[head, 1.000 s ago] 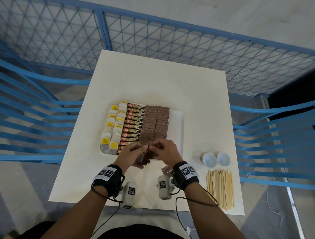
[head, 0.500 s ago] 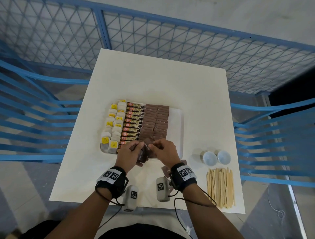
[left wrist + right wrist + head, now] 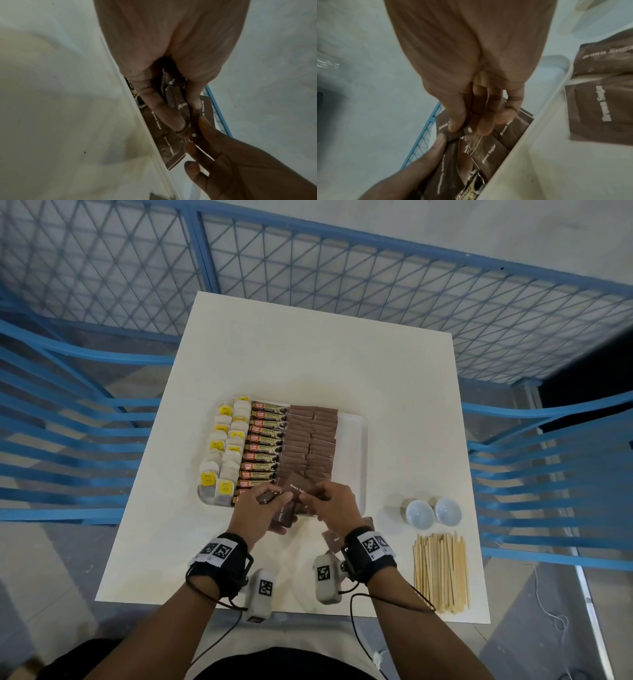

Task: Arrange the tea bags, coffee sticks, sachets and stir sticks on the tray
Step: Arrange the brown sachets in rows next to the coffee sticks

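Note:
A white tray [image 3: 356,440] holds rows of tea bags [image 3: 222,463], coffee sticks [image 3: 263,446] and brown sugar sachets [image 3: 308,440]. At the tray's near edge my left hand [image 3: 274,501] grips a small stack of brown sachets [image 3: 284,513], seen in the left wrist view between thumb and fingers [image 3: 178,106]. My right hand [image 3: 308,498] pinches one brown sachet [image 3: 299,486] from that stack; its thumb and fingers [image 3: 484,125] close on the sachet's corner. Stir sticks [image 3: 442,570] lie in a pile on the table at the right.
Two small white bowls [image 3: 419,513] [image 3: 447,510] stand right of the tray, above the sticks. A few loose brown sachets [image 3: 337,537] lie on the table under my right wrist, seen also in the right wrist view [image 3: 599,108]. Blue mesh fencing surrounds the table.
Both hands stay at the tray's near edge and have shifted slightly forward. One sachet now stands tilted up between them, its lettering showing.

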`<state>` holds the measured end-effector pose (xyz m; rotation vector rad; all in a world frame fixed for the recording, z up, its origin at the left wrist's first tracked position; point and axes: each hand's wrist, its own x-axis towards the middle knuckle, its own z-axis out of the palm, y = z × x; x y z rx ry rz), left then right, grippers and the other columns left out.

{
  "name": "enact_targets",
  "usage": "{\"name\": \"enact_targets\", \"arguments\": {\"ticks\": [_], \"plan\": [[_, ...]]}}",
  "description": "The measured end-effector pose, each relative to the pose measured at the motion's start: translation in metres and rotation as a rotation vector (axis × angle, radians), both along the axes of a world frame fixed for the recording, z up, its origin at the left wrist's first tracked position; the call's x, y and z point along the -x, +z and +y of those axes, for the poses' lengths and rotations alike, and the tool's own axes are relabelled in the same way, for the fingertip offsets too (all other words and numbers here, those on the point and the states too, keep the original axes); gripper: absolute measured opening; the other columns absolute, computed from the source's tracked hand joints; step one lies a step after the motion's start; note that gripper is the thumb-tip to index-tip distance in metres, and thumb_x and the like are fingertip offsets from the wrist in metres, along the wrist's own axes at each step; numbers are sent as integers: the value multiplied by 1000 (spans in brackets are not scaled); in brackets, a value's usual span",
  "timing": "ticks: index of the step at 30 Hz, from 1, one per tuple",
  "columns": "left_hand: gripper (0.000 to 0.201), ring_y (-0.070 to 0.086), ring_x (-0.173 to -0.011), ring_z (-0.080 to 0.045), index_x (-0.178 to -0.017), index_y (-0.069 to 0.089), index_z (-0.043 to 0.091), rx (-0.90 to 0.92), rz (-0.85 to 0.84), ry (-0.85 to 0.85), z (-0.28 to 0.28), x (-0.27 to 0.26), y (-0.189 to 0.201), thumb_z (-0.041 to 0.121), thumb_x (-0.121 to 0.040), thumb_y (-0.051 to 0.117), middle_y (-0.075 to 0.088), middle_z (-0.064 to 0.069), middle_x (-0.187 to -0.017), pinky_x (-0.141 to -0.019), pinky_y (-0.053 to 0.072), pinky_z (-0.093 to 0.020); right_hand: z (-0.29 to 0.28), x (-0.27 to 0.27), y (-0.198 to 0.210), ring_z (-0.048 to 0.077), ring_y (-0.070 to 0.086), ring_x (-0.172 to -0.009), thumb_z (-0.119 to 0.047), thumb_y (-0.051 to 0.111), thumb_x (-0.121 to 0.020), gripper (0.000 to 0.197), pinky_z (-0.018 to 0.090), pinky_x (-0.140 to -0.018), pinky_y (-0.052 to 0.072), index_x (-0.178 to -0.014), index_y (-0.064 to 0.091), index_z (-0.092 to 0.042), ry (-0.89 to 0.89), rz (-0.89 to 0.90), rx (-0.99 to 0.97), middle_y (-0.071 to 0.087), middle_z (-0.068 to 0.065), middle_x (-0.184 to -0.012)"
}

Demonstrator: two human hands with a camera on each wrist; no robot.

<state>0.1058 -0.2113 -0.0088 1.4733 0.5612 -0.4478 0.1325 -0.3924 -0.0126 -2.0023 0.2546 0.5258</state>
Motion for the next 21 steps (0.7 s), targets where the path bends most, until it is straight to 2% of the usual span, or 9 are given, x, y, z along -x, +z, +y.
{"name": "enact_targets", "arguments": {"ticks": [4, 7, 10, 12, 16, 19, 21], "plan": [[10, 76, -73, -40, -102, 72, 11, -8, 18, 11, 4, 1, -2, 16, -93, 75, 75, -18, -102, -54, 60, -38, -6, 0, -5, 5, 67, -69, -22, 80, -85, 6, 19, -62, 49, -88, 75, -23, -104, -16, 17, 74, -9, -78], [12, 77, -72, -35, -105, 70, 9, -7, 56, 45, 11, 3, -3, 15, -95, 73, 74, -18, -101, -51, 60, -35, -16, 2, -8, 8, 60, -63, -23, 80, -84, 10, 22, -64, 47, -83, 72, -28, -88, 29, 74, 67, -9, -69], [12, 74, -70, -27, -104, 72, 9, -45, 76, 77, 17, 6, -7, 15, -93, 75, 74, -13, -102, -53, 61, -37, -23, 5, -10, 18, 64, -73, -29, 79, -85, 11, 20, -61, 46, -86, 74, -20, -16, 81, 183, 70, 1, -75], [9, 72, -76, -30, -102, 74, 12, -57, 90, 89, 19, 6, -10, 14, -93, 74, 73, -13, -104, -55, 61, -38, -24, 6, -10, 20, 67, -81, -31, 79, -85, 16, 19, -61, 45, -89, 74, -17, 8, 108, 234, 73, 5, -82], [9, 72, -75, -30, -103, 73, 10, -48, 105, 71, 18, 5, -10, 8, -96, 68, 71, -13, -103, -54, 61, -39, -21, 7, -13, 20, 62, -74, -33, 80, -83, 24, 18, -59, 43, -72, 65, -18, 24, 121, 318, 67, 3, -72], [10, 71, -76, -30, -101, 73, 11, -53, 104, 56, 18, 4, -9, 5, -97, 66, 71, -13, -102, -54, 62, -40, -19, 6, -14, 17, 66, -80, -32, 84, -80, 21, 26, -72, 54, -80, 68, -20, -4, 137, 331, 71, 0, -80], [10, 71, -77, -31, -101, 73, 12, -62, 106, 52, 18, 4, -10, 5, -97, 66, 71, -13, -102, -55, 62, -40, -18, 6, -13, 15, 68, -82, -32, 86, -78, 22, 28, -76, 57, -84, 69, -19, -36, 145, 331, 71, -1, -82]]}}
